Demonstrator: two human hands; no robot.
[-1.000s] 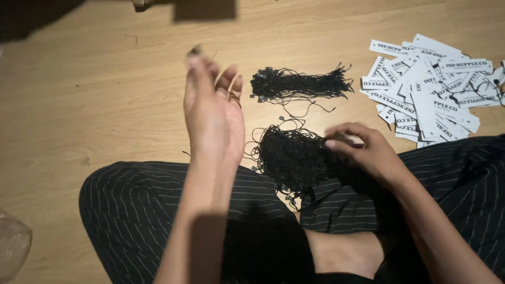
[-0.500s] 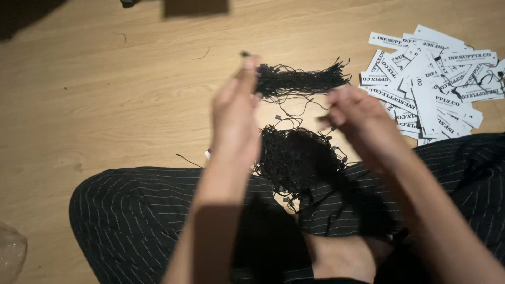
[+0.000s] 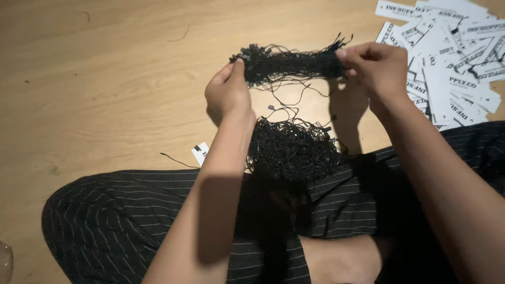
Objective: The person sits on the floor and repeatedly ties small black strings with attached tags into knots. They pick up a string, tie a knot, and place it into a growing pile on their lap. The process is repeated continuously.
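Black string bundle (image 3: pixel 286 63) lengthwise left-right

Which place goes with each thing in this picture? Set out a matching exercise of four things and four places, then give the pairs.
Things:
1. straight bundle of black strings
2. tangled heap of black strings
3. pile of white paper tags
4. single white tag

Places:
A. on the floor at the top right
B. stretched between left hand and right hand
C. on the floor beside the left forearm
D. at the edge of the striped lap

Pairs: 1-B, 2-D, 3-A, 4-C
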